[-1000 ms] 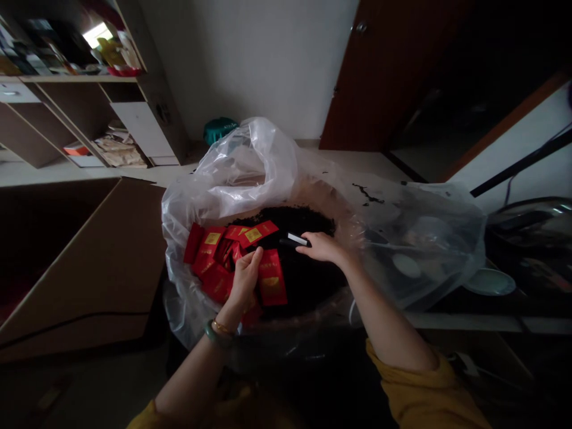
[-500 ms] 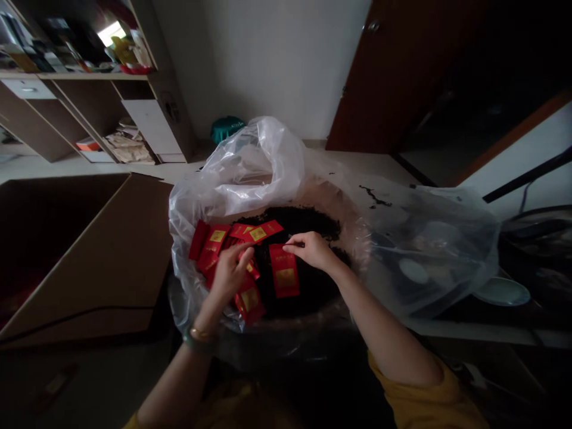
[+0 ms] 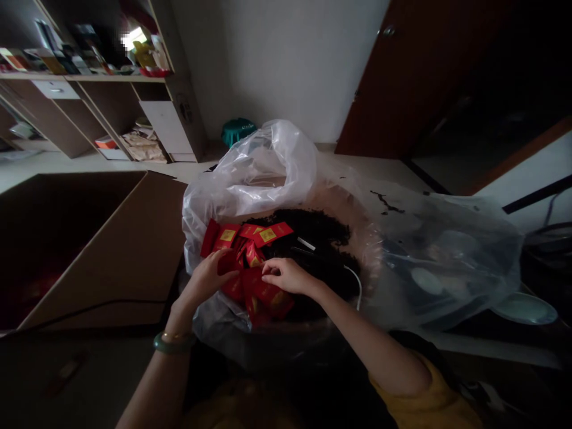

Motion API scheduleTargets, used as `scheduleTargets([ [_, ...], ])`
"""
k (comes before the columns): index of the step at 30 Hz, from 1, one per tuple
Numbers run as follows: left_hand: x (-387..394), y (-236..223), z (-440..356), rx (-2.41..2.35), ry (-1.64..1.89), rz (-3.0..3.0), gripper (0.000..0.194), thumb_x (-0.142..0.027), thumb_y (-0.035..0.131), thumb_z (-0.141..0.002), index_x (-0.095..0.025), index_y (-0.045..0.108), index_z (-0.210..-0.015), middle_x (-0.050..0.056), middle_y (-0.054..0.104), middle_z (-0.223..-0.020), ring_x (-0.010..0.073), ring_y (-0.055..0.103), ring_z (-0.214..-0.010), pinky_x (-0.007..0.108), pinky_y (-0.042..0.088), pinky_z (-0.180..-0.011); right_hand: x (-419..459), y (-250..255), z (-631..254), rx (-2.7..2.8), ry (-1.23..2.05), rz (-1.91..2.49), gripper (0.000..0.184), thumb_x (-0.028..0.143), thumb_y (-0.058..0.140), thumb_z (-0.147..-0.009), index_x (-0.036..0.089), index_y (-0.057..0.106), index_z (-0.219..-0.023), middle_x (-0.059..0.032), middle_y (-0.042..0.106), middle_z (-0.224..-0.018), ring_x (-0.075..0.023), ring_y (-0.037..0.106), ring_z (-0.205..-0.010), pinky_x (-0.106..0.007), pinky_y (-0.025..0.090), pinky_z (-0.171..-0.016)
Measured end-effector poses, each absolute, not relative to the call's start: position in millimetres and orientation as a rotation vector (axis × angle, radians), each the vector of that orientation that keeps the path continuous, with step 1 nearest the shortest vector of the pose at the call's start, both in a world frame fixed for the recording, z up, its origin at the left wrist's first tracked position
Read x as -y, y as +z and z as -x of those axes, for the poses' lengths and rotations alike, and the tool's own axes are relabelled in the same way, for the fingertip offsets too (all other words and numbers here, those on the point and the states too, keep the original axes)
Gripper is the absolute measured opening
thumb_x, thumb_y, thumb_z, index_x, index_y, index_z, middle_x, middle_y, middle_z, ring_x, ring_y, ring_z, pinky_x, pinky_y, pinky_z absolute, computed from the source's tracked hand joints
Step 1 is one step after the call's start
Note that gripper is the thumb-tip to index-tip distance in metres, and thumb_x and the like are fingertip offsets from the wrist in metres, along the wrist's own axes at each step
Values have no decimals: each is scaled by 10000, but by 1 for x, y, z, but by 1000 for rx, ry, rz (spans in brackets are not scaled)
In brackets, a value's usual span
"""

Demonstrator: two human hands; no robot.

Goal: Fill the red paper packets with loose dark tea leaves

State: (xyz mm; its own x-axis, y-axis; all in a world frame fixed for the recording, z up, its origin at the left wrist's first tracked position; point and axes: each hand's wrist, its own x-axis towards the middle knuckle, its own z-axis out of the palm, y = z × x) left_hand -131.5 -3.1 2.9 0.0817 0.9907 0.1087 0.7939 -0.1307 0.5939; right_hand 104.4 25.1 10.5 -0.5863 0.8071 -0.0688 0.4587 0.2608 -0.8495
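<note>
Inside a basin lined with clear plastic (image 3: 292, 149), several red packets (image 3: 274, 231) with gold squares lie heaped at the left, beside dark, loose, leaf-like material (image 3: 313, 223). My right hand (image 3: 288, 276) pinches the top edge of a red packet (image 3: 270, 293), low over the front of the heap. My left hand (image 3: 208, 277) rests against the packets at the left, thumb and fingers apart; part of its fingertips is hard to make out. A small white strip (image 3: 306, 243) and a white cable (image 3: 358, 286) show on the dark material.
An open cardboard box (image 3: 111, 262) stands at the left, with dim red things inside. Clear plastic (image 3: 451, 250) spreads to the right, near a pale oval dish (image 3: 527, 308). Behind are a shelf unit (image 3: 165, 125), a green bundle (image 3: 238, 131) and a brown door (image 3: 366, 89).
My right hand has brought the red packet left and down onto the heap, uncovering the white strip and cable. My left hand has shifted slightly left, and the whole view has moved a little.
</note>
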Motion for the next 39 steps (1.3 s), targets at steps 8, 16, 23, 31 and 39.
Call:
scheduleTargets([
  [8,26,28,103,-1635,615,-2093,509,-453,671,-747,-221,583,-1191,93,645,-1110,263,632,-984,368,485,-855,-26,10,-92,2268,1137,1037,78,100,666,-740,163,693,-777,-38,690,-838,-165,634,-796,-261,466,-736],
  [16,37,34,89,-1667,594,-2082,433,-354,706,-718,-224,605,-1118,86,662,-1047,264,632,-944,364,472,-840,-20,12,-92,2020,1342,1058,121,99,706,-676,179,667,-759,-4,685,-782,-166,648,-766,-274,497,-732],
  [23,30,41,83,-1638,362,-2070,338,-312,732,-679,-227,646,-995,60,635,-940,235,625,-837,302,448,-731,-13,2,-87,1803,1517,1008,524,94,720,-618,222,551,-1097,25,671,-797,-158,658,-750,-281,513,-714],
  [31,23,27,96,-1584,419,-2067,111,-257,645,-744,-215,690,-836,39,596,-902,182,609,-778,273,443,-740,-28,-6,-94,1888,1195,1235,534,167,623,-755,208,474,-1267,-4,647,-819,-131,616,-646,-276,512,-655],
  [39,25,34,96,-1591,511,-2071,100,-241,621,-791,-214,688,-860,16,693,-877,173,632,-796,247,426,-715,-30,-24,-84,2129,963,1371,707,126,631,-730,156,357,-1381,7,680,-756,-162,640,-690,-261,473,-678],
])
